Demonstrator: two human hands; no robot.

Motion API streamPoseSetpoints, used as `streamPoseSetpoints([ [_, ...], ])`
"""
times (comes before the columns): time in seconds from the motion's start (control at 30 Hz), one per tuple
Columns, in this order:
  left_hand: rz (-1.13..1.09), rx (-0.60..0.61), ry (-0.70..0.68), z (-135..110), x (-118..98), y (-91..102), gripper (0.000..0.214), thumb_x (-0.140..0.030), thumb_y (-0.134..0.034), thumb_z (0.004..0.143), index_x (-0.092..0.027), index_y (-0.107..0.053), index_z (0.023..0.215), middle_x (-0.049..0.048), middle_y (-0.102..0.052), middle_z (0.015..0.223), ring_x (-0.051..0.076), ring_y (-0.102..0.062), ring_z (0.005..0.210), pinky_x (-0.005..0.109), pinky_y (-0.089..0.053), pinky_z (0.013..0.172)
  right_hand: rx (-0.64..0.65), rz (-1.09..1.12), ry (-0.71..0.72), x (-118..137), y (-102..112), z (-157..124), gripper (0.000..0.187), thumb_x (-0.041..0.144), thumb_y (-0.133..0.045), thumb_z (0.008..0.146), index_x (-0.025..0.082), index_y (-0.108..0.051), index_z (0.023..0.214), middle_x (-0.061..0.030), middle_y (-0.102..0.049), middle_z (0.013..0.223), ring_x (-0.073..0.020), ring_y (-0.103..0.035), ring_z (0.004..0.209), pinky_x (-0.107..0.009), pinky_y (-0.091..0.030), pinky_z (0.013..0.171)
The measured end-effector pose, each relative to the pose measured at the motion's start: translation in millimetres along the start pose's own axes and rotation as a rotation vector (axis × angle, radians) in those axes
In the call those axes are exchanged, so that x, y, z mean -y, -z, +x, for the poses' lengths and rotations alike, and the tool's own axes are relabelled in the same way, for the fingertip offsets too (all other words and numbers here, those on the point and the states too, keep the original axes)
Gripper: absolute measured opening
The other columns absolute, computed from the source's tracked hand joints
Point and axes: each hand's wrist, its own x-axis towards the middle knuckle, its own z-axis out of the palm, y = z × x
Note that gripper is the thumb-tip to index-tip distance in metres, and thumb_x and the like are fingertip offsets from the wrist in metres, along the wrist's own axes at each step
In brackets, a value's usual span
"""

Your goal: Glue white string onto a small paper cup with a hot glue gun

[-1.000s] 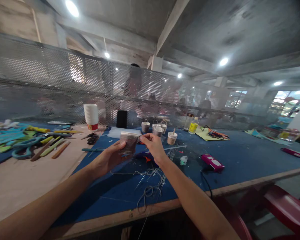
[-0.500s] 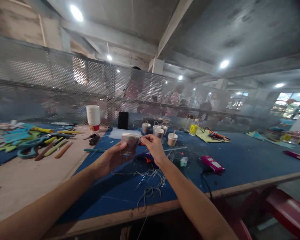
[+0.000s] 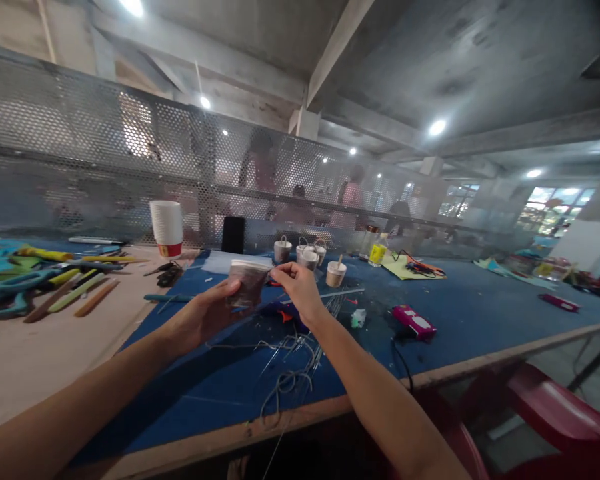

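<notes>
A small cup (image 3: 249, 285) with a brown side and a pale rim is held above the blue table mat (image 3: 180, 393) by my left hand (image 3: 203, 320), thumb on its near side. At the cup's right edge, my right hand (image 3: 300, 293) has thumb and forefinger pinched together; whatever is between them is too small to make out. Under my hands lies a dark blue tool with an orange part (image 3: 285, 316), partly hidden. Nearer me are a tangle of grey cord (image 3: 286, 385) and several thin clear sticks (image 3: 333, 305).
Behind stand several small cups with looped handles (image 3: 283, 251), a cup with a stick (image 3: 335, 275), a yellow-labelled bottle (image 3: 378, 252) and a phone (image 3: 233, 235). Stacked paper cups (image 3: 167, 227) and scissors (image 3: 15, 293) are left, a magenta box (image 3: 414, 322) right. A perforated metal screen (image 3: 180, 147) borders the back.
The whole view has shifted, so table and objects sit further left. My hands keep the same hold, the left around the cup, the right pinching at its right edge.
</notes>
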Motion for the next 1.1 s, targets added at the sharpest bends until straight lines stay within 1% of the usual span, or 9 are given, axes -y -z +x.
streamPoseSetpoints([
  [0.13, 0.007, -0.012, -0.007, -1.4, -1.7, -0.3, 0.036, -0.032, -0.063, 0.091, -0.021, -0.070, 0.124, 0.0099, -0.069, 0.130, 0.027, -0.064, 0.114, 0.040, -0.049, 0.102, 0.007, 0.009, 0.010, -1.7, 1.1, 0.6, 0.022, 0.037, -0.072, 0.074, 0.017, -0.069, 0.081, 0.0003, -0.065, 0.071, -0.0130, -0.057, 0.068, -0.026, -0.043, 0.066],
  [0.27, 0.018, -0.011, -0.026, -4.5, -5.1, -3.8, 0.034, -0.033, -0.064, 0.090, -0.021, -0.072, 0.121, 0.0106, -0.071, 0.126, 0.025, -0.066, 0.106, 0.040, -0.051, 0.098, 0.029, -0.006, 0.025, 1.6, 0.5, -2.5, 0.022, 0.037, -0.072, 0.075, 0.017, -0.070, 0.082, -0.0011, -0.067, 0.075, -0.0143, -0.059, 0.072, -0.027, -0.044, 0.070],
  [0.43, 0.003, -0.005, -0.026, -4.0, -3.9, -4.0, 0.034, -0.031, -0.061, 0.092, -0.020, -0.071, 0.123, 0.0105, -0.070, 0.127, 0.024, -0.066, 0.108, 0.041, -0.050, 0.101, 0.023, 0.004, 0.017, 5.7, -0.1, -4.7, 0.020, 0.035, -0.073, 0.075, 0.016, -0.070, 0.081, -0.0007, -0.066, 0.072, -0.0142, -0.058, 0.070, -0.028, -0.044, 0.070],
  [0.67, -0.011, 0.024, -0.035, -3.5, -3.4, -2.9, 0.035, -0.030, -0.061, 0.093, -0.019, -0.070, 0.124, 0.0104, -0.072, 0.124, 0.025, -0.066, 0.108, 0.042, -0.050, 0.101, 0.028, -0.015, 0.042, 2.5, 0.0, -2.5, 0.021, 0.036, -0.072, 0.075, 0.016, -0.070, 0.082, -0.0011, -0.068, 0.076, -0.0149, -0.061, 0.074, -0.027, -0.046, 0.072],
  [0.93, -0.011, 0.008, -0.020, -3.1, -3.8, -0.8, 0.035, -0.031, -0.062, 0.092, -0.018, -0.070, 0.124, 0.0104, -0.072, 0.123, 0.026, -0.066, 0.109, 0.041, -0.051, 0.100, 0.019, -0.034, 0.059, 0.0, -0.5, -1.3, 0.020, 0.035, -0.072, 0.075, 0.016, -0.071, 0.082, -0.0012, -0.069, 0.075, -0.0151, -0.062, 0.073, -0.027, -0.047, 0.072],
  [1.1, -0.003, -0.019, 0.003, -4.8, -5.0, -4.8, 0.036, -0.031, -0.064, 0.091, -0.019, -0.069, 0.125, 0.0098, -0.071, 0.124, 0.026, -0.066, 0.111, 0.039, -0.051, 0.100, 0.022, -0.036, 0.040, 2.6, -0.5, -2.2, 0.020, 0.035, -0.071, 0.075, 0.017, -0.069, 0.081, -0.0008, -0.068, 0.073, -0.0150, -0.062, 0.072, -0.028, -0.047, 0.072],
])
